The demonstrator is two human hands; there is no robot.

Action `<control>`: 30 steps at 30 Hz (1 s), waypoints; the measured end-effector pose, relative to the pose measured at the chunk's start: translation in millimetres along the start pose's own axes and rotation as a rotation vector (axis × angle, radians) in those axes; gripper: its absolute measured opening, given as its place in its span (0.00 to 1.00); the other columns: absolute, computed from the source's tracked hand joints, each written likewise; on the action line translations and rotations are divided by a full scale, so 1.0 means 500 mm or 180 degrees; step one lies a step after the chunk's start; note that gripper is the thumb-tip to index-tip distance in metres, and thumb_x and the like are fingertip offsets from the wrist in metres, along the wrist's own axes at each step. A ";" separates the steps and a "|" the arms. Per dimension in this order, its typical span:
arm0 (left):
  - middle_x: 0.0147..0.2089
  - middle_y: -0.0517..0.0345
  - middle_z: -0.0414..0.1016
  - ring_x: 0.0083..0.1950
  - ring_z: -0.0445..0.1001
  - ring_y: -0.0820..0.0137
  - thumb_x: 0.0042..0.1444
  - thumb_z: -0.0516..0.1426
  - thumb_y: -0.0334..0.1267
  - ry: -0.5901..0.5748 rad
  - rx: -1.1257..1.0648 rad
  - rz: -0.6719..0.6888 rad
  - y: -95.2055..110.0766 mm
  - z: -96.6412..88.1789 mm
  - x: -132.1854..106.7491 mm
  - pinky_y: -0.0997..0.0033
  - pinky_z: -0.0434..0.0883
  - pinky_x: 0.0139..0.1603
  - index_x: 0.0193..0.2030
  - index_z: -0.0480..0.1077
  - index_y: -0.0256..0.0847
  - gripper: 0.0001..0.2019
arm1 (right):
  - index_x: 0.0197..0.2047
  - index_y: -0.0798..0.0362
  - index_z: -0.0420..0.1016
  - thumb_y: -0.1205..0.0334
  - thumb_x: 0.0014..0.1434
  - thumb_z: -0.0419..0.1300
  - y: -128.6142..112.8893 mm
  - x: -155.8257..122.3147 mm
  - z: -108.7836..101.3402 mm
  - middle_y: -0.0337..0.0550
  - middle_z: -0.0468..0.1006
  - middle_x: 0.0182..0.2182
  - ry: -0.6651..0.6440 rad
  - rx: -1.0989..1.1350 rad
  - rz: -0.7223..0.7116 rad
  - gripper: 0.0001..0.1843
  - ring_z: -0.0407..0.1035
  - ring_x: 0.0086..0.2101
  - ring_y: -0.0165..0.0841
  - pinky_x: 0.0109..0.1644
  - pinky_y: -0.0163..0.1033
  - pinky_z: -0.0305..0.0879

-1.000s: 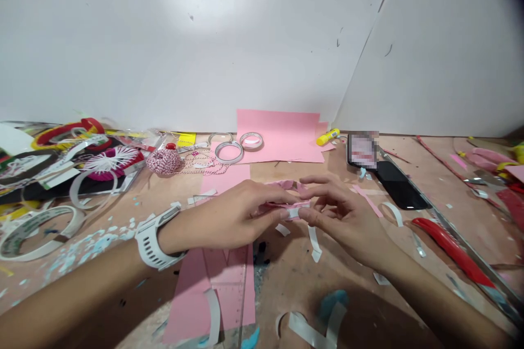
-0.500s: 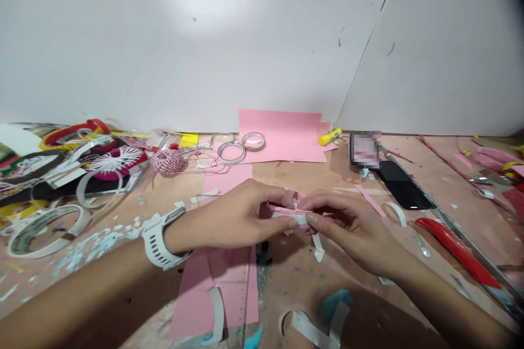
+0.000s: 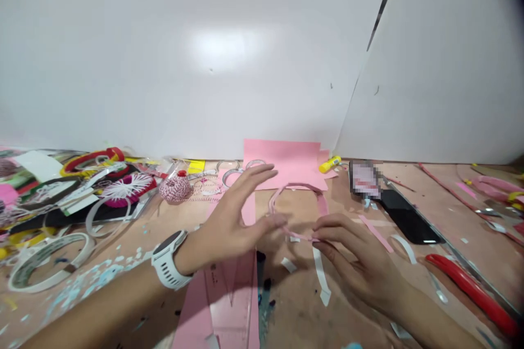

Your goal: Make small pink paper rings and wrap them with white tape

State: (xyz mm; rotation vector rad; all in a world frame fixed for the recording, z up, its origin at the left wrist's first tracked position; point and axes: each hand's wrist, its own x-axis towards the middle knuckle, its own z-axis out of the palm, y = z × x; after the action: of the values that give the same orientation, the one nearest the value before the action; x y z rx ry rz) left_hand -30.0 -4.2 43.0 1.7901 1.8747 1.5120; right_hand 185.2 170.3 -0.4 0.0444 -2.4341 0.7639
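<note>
A pink paper ring [image 3: 323, 205] stands a little above the table in front of me. My right hand [image 3: 355, 256] pinches its near edge between thumb and fingertips. To the ring's left, my left hand [image 3: 235, 221] has its fingers and thumb spread apart, the thumb close to the band; whether it touches is blurred. A white watch [image 3: 170, 262] is on the left wrist. Just below the right fingertips lies a white paper strip [image 3: 321, 275]. Under the left forearm, a clear set square [image 3: 231, 305] rests on a pink paper sheet [image 3: 190, 316].
Behind the ring, pink card [image 3: 282, 158] leans on the white board [image 3: 164, 65]. A yellow glue stick [image 3: 329, 164], a phone [image 3: 405, 215] and a red cutter [image 3: 470, 289] are to the right. Left are a white tape roll [image 3: 51, 262] and a twine ball [image 3: 175, 189].
My left hand has let go of the pink paper and spread its fingers. The paper now shows as an open ring in my right hand. The view has tilted upward.
</note>
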 end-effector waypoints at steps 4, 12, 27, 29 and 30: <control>0.57 0.45 0.80 0.57 0.79 0.61 0.67 0.61 0.46 -0.0273 -0.1688 -0.1138 -0.017 0.003 0.005 0.56 0.74 0.60 0.61 0.73 0.40 0.19 | 0.58 0.41 0.73 0.74 0.66 0.58 0.024 -0.014 0.003 0.48 0.79 0.55 0.0049 -0.0584 -0.0330 0.22 0.78 0.51 0.41 0.51 0.46 0.78; 0.41 0.53 0.83 0.39 0.79 0.73 0.55 0.71 0.37 -0.0102 -0.2917 -0.1976 0.011 0.016 0.005 0.74 0.75 0.41 0.58 0.74 0.37 0.25 | 0.64 0.37 0.68 0.67 0.62 0.63 0.010 -0.001 0.019 0.49 0.72 0.64 0.0034 -0.0334 0.0131 0.29 0.69 0.63 0.53 0.64 0.60 0.72; 0.57 0.43 0.79 0.51 0.81 0.62 0.64 0.65 0.40 -0.0312 -0.2991 -0.1668 0.036 0.076 -0.033 0.58 0.77 0.53 0.73 0.58 0.47 0.33 | 0.46 0.39 0.84 0.52 0.60 0.70 -0.056 0.002 0.059 0.42 0.86 0.38 0.0798 0.1821 0.1828 0.10 0.79 0.34 0.39 0.36 0.41 0.77; 0.59 0.45 0.78 0.52 0.80 0.62 0.66 0.63 0.39 -0.0470 -0.2849 -0.1558 0.039 0.076 -0.038 0.58 0.77 0.52 0.75 0.53 0.53 0.35 | 0.46 0.43 0.83 0.52 0.58 0.72 -0.061 0.008 0.053 0.43 0.86 0.35 0.0932 0.2245 0.2053 0.13 0.76 0.27 0.34 0.29 0.36 0.74; 0.60 0.46 0.77 0.54 0.80 0.62 0.67 0.62 0.39 -0.0568 -0.2749 -0.1520 0.041 0.076 -0.041 0.58 0.77 0.53 0.76 0.50 0.57 0.36 | 0.47 0.44 0.82 0.52 0.57 0.73 -0.063 0.010 0.050 0.42 0.85 0.32 0.0974 0.2424 0.2115 0.14 0.74 0.25 0.32 0.27 0.34 0.71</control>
State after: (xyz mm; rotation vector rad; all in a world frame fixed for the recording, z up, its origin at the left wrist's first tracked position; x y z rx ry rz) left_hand 15.4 -4.6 28.8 0.9603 1.1450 1.5437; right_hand 174.0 131.4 1.9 -0.5641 -1.7289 1.7993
